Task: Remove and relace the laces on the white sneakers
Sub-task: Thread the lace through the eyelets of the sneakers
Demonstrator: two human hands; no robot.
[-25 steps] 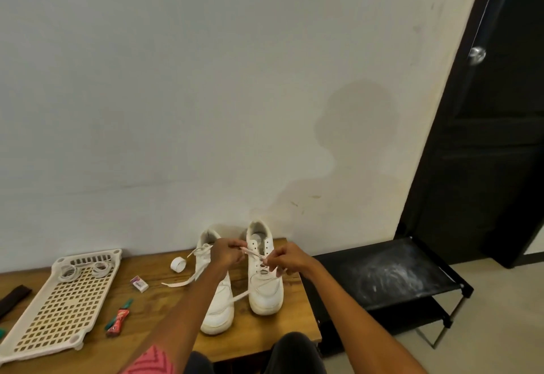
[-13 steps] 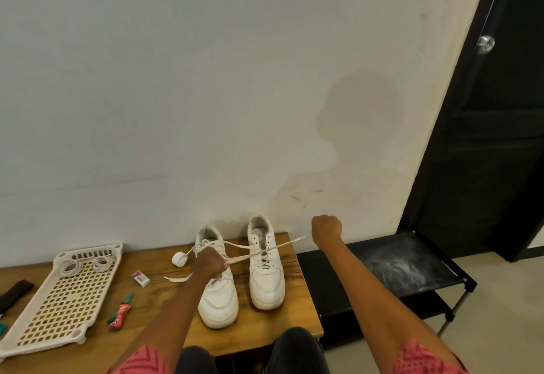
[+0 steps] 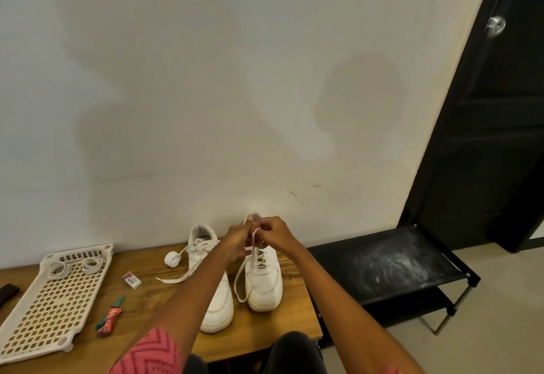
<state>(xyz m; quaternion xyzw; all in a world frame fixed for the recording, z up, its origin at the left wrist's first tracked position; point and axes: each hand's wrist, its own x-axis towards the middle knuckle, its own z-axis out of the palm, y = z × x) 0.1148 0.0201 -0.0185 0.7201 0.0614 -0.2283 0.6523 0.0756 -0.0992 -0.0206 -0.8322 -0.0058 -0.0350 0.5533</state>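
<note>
Nearest the wearer, two bare forearms reached out over the wooden bench (image 3: 282, 334), pink sleeves at the elbows. At twelve o'clock they met above the right sneaker (image 3: 263, 278), which stood toe toward the wearer, heel close to the wall. The left hand (image 3: 237, 239) and the right hand (image 3: 272, 233) were both curled, close together over the shoe's collar, each apparently pinching a run of the white lace (image 3: 255, 233) – a hold that, by my reading, suited drawing the lace through the upper eyelets, where fine fingertip control matters. Exactly which eyelet was being worked I could not tell; the fingers hid it. A slack loop of the same lace hung down past the shoe's inner side to the bench beside the toe.

Just to the left stood the left sneaker (image 3: 216, 291), its own lace (image 3: 184, 269) trailing loose toward ten o'clock, the free end lying on the wood.

Farther round at nine to ten o'clock lay a small white roll (image 3: 171, 259), a little purple-and-white packet (image 3: 131, 279), a red-and-green wrapper (image 3: 110, 316) and a perforated plastic tray (image 3: 26, 335) holding coiled cords. A black shoe rack (image 3: 391, 264) sat at two o'clock under a dark door (image 3: 497, 126) – none of it crowded the hands. Only the trailing lace ends seemed liable to tangle.
</note>
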